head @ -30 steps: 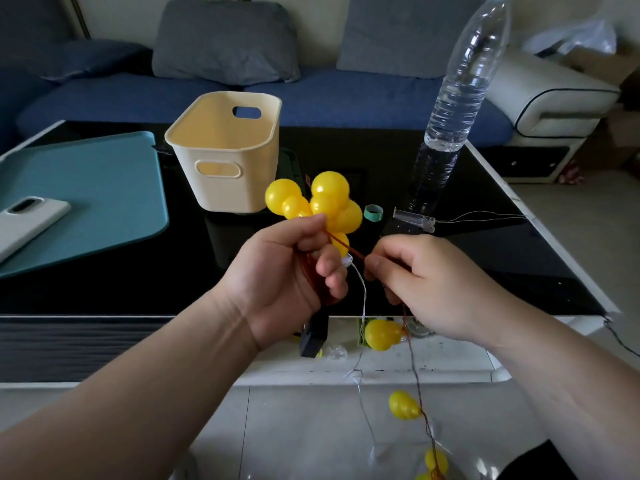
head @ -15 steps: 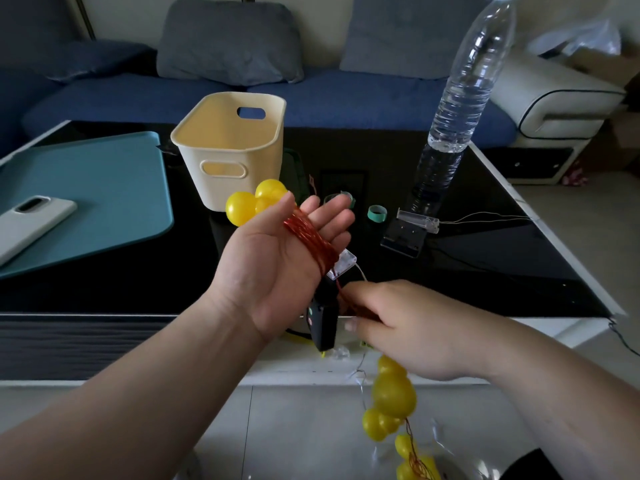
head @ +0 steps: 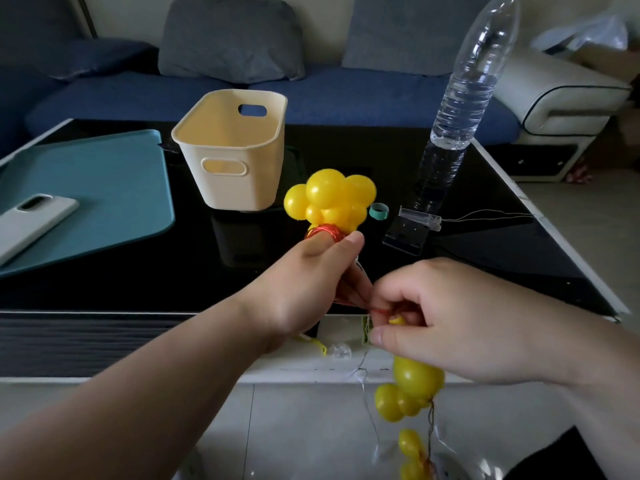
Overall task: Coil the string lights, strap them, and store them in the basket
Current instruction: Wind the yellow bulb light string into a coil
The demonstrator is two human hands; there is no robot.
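Observation:
My left hand (head: pixel 313 289) holds the coiled part of the string lights: red copper wire (head: pixel 323 232) wound round its fingers, with a cluster of yellow ball bulbs (head: pixel 329 200) sticking out above. Just to its right, my right hand (head: pixel 446 320) pinches the red wire and a yellow bulb close to the left fingers. More yellow bulbs (head: pixel 408 389) hang from it below the table edge, toward the floor. The cream plastic basket (head: pixel 232 147) stands empty on the black table, behind the left hand. A small teal strap ring (head: pixel 378 211) lies on the table beside the bulbs.
A tall clear water bottle (head: pixel 464 95) stands at the right, with a clear battery box (head: pixel 412 226) and thin wires at its foot. A teal mat (head: pixel 104 188) with a white phone (head: pixel 31 220) lies at the left. A blue sofa runs behind the black table (head: pixel 138 271).
My left hand has turned and closed round the coil, bringing the bulb cluster up above it. My right hand has carried the wire up against the left fingers, and the hanging bulbs rose.

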